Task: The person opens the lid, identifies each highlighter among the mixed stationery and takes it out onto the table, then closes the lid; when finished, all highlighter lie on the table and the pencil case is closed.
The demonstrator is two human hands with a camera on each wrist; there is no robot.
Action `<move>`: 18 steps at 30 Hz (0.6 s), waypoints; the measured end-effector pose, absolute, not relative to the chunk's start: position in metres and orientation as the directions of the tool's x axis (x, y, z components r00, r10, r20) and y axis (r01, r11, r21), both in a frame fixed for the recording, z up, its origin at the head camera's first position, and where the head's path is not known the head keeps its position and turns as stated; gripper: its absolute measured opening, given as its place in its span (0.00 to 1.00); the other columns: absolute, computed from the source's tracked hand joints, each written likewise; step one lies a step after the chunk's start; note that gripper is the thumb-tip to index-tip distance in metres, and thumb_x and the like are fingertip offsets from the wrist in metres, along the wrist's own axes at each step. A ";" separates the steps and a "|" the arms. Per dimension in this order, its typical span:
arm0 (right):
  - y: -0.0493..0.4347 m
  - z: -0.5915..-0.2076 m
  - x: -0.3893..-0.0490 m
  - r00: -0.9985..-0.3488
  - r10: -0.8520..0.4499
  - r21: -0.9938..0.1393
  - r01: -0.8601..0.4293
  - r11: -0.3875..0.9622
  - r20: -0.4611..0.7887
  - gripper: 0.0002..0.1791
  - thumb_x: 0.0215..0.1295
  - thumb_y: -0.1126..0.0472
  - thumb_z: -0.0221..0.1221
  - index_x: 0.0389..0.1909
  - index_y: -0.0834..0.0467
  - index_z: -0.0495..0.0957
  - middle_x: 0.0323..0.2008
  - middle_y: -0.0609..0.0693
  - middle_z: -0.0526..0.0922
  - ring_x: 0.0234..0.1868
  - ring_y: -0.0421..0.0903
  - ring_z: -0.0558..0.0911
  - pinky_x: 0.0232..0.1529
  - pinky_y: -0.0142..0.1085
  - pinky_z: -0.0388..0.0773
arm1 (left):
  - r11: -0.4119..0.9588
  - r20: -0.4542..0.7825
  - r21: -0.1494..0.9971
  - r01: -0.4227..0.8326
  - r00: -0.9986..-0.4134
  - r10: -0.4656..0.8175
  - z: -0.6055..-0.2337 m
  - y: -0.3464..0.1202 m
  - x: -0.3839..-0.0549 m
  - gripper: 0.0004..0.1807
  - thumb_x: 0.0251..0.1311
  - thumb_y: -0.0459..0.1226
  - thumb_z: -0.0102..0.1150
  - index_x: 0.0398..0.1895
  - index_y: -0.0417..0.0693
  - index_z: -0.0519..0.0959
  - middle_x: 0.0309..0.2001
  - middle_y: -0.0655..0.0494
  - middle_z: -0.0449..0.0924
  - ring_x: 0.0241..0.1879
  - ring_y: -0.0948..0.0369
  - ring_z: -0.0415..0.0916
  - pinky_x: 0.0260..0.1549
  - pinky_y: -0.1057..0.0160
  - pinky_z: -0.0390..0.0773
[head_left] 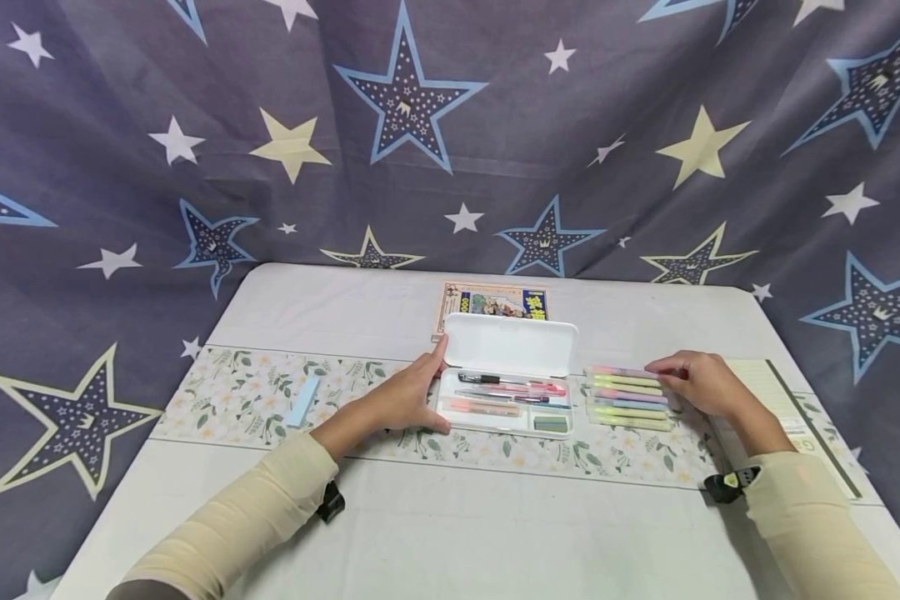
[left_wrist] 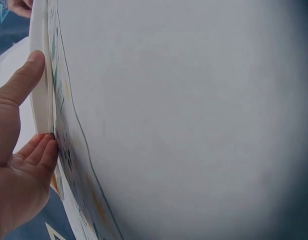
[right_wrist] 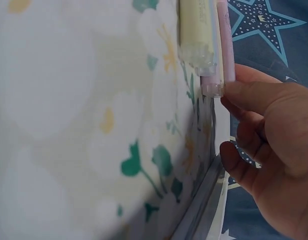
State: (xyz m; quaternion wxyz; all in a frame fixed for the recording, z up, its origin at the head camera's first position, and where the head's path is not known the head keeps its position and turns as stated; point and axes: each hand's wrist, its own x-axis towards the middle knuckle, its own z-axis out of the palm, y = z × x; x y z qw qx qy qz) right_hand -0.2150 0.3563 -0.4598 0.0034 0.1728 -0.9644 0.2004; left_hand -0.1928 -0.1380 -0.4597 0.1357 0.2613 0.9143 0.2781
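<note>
A white pencil case (head_left: 510, 345) lies with its lid raised on a floral strip. Several pens (head_left: 513, 389), a peach-coloured marker (head_left: 484, 407) and a small grey-green block (head_left: 551, 423) lie inside. My left hand (head_left: 403, 393) grips the left end of the case, thumb at the front edge and fingers toward the back; the left wrist view shows the thumb on the case's side (left_wrist: 40, 105). To the right lies a row of pastel highlighters (head_left: 628, 402). My right hand (head_left: 699, 382) pinches the end of the rearmost, pink-purple highlighter (right_wrist: 226, 45) between thumb and forefinger.
A light blue strip (head_left: 303, 402) lies left of the case. Behind the lid is a printed picture book (head_left: 495, 300), partly covered. A pale lined pad (head_left: 768, 392) sits at the right, partly under the right forearm. A star-patterned cloth (head_left: 450, 167) hangs behind the table.
</note>
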 end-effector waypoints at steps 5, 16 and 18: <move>0.354 -0.461 -0.216 -0.941 -0.329 -0.377 -0.333 0.864 0.078 0.11 0.66 0.66 0.65 0.48 0.57 0.89 0.43 0.58 0.89 0.32 0.39 0.78 0.32 0.36 0.74 | 0.711 -0.105 0.576 0.404 -0.826 0.554 -0.461 -0.138 -0.193 0.82 0.42 0.54 0.82 0.81 0.55 0.21 0.66 0.51 0.67 0.67 0.56 0.69 0.70 0.52 0.68; 0.346 -0.457 -0.213 -0.944 -0.316 -0.378 -0.327 0.866 0.093 0.12 0.66 0.67 0.64 0.48 0.59 0.88 0.39 0.55 0.87 0.30 0.41 0.73 0.32 0.36 0.70 | 0.710 -0.106 0.582 0.397 -0.829 0.550 -0.459 -0.138 -0.192 0.82 0.42 0.53 0.82 0.82 0.54 0.22 0.66 0.50 0.67 0.68 0.54 0.69 0.71 0.51 0.68; 0.342 -0.455 -0.210 -0.942 -0.322 -0.387 -0.334 0.860 0.097 0.11 0.66 0.67 0.65 0.48 0.59 0.88 0.39 0.54 0.87 0.30 0.40 0.72 0.30 0.34 0.69 | 0.712 -0.111 0.582 0.394 -0.828 0.549 -0.459 -0.138 -0.192 0.82 0.43 0.53 0.82 0.82 0.55 0.22 0.66 0.50 0.67 0.68 0.54 0.68 0.71 0.52 0.68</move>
